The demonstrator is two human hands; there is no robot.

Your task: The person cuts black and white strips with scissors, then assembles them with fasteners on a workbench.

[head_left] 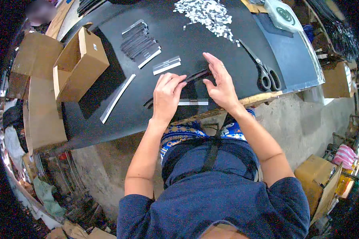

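Workshop: worktable (243, 81), scissors (259, 63), cardboard boxes (91, 65), concrete floor (299, 125).

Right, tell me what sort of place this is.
Probably a small workshop or packing area: the dark worktable carries a heap of small black-and-white pieces, a pair of scissors and an open cardboard box, and the floor looks like bare concrete.
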